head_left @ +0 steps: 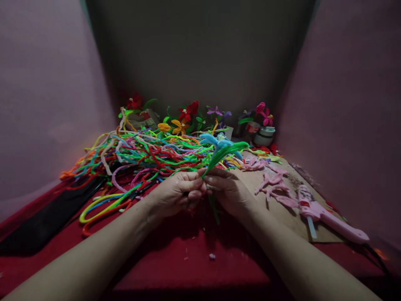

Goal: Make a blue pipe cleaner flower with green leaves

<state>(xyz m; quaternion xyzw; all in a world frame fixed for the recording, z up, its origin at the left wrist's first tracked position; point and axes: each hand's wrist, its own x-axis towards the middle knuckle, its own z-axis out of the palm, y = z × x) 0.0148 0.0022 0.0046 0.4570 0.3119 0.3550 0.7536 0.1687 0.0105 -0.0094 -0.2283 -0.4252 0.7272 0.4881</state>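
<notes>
My left hand (178, 193) and my right hand (227, 190) meet at the middle of the red table, fingers pinched together round a green pipe-cleaner stem (219, 156). The stem slants up and to the right and carries a light blue pipe-cleaner flower (216, 141) at its top. A short end of the green stem hangs down below my hands. Both hands are closed on the stem, thumbs touching each other.
A big tangle of coloured pipe cleaners (140, 152) lies behind and left. Finished pipe-cleaner flowers (188, 115) and a small jar (265, 136) stand at the back. On the brown cardboard (282, 215) at right lie pink pipe-cleaner pieces (275, 188) and a pink glue gun (326, 215).
</notes>
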